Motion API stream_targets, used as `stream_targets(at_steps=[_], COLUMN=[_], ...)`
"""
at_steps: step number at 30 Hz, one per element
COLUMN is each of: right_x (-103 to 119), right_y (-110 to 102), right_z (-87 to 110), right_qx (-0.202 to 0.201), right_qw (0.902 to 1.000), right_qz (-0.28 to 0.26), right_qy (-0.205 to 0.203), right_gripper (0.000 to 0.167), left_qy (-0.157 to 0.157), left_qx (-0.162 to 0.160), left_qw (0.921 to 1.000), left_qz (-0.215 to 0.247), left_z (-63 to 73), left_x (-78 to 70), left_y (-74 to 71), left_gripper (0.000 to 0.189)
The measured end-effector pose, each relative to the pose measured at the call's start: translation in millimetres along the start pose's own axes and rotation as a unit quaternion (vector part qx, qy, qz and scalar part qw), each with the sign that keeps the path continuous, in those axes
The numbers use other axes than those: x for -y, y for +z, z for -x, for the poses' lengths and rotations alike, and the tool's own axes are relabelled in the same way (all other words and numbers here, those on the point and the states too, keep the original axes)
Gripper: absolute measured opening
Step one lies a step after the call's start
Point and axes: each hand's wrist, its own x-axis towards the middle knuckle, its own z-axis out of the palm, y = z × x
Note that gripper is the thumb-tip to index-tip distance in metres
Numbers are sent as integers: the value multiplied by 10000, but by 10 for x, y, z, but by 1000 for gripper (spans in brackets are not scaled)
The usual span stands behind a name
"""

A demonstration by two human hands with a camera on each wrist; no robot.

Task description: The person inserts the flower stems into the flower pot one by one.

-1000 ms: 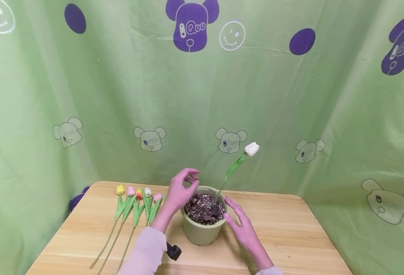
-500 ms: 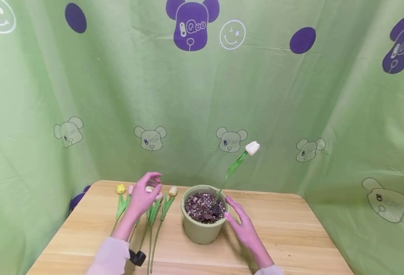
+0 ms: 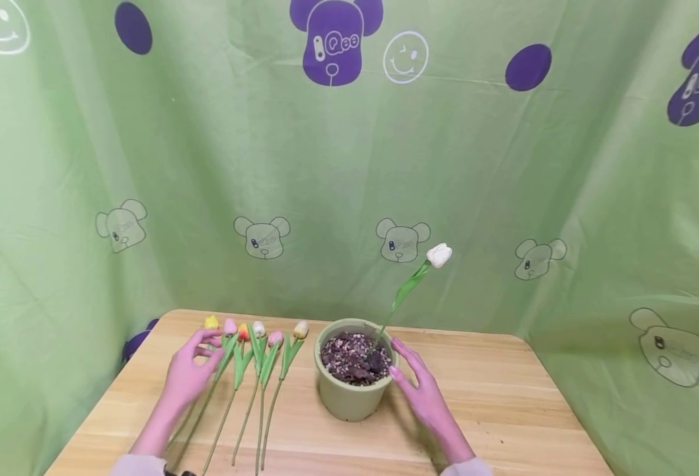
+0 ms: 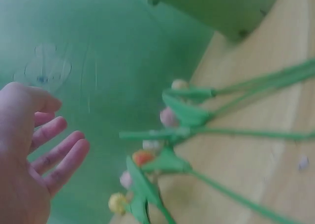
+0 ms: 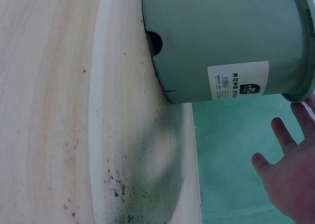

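Note:
A green flower pot [image 3: 349, 400] holds dark soil, and one white tulip [image 3: 439, 255] stands in it, leaning right. My right hand [image 3: 425, 396] is at the pot's right side, its fingertips touching the rim, as the right wrist view [image 5: 295, 175] shows. My left hand [image 3: 190, 370] hovers over the left end of a row of tulips, fingers loosely bent and holding nothing. Nearest to it are a yellow tulip [image 3: 211, 322] and a pink tulip [image 3: 230, 325], their stems partly hidden by the hand. An orange-red tulip [image 3: 243, 332] lies just to the right.
A white tulip [image 3: 258, 328], another pink tulip [image 3: 275, 338] and a cream tulip [image 3: 300, 329] lie between the left hand and the pot. Soil crumbs [image 5: 115, 184] dot the wooden table [image 3: 492, 396]. A green printed curtain [image 3: 337, 165] hangs behind and at the sides.
My left hand has moved from above the pot leftward and down to the yellow and pink tulips, uncovering the right end of the row. My right hand has stayed at the rim.

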Motion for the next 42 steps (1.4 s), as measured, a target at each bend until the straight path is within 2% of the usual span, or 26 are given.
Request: stream_targets(at_steps=[7, 12, 19, 22, 30, 42], right_x=[3, -16, -38, -36, -45, -53], right_y=[-5, 20, 25, 15, 30, 13], right_z=[-1, -7, 16, 21, -7, -3], right_qx=[-17, -4, 0, -26, -44, -22], right_qw=[10000, 10000, 10000, 9999, 10000, 10000], right_qz=[-15, -52, -52, -26, -21, -38], right_qy=[1, 50, 77, 103, 52, 28], right_gripper=[56, 56, 56, 56, 56, 55], left_qy=[-336, -778, -1175, -1252, -1358, -1315], left_qx=[24, 312, 804, 898, 864, 977], left_qw=[9991, 9959, 9885, 9866, 9848, 9817], left_qz=[-253, -339, -513, -545, -656, -974], left_z=[130, 208, 303, 314, 298, 268], left_x=[275, 462, 659, 700, 729, 753], left_y=[-168, -248, -274, -256, -236, -201], left_gripper=[37, 43, 47, 49, 48, 55])
